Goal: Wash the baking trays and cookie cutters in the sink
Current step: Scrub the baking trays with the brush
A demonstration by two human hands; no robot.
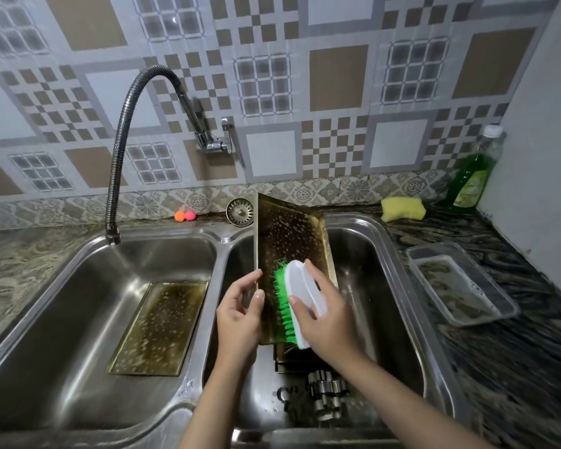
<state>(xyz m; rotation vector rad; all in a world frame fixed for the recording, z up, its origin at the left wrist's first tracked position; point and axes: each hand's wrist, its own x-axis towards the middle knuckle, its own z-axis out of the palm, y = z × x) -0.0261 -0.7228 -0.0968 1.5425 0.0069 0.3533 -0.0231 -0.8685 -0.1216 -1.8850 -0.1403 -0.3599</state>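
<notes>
A gold baking tray (pixel 289 234) dotted with soap stands tilted in the right sink basin (pixel 379 286). My left hand (pixel 240 309) holds its left edge. My right hand (pixel 324 315) grips a white scrubbing brush (pixel 303 293) whose green bristles press on the tray's lower face. A second gold tray (pixel 159 325) lies flat in the left basin (pixel 62 319). Several metal cookie cutters (pixel 324 393) lie at the bottom of the right basin, below my right wrist. Another tray edge shows under the brush.
A flexible tap (pixel 117 150) arches over the left basin. On the right counter sit a clear plastic tub (pixel 460 283), a yellow sponge (pixel 402 209) and a green soap bottle (pixel 473 176). A sink strainer (pixel 239 211) and two small balls (pixel 184 216) lie behind the sink.
</notes>
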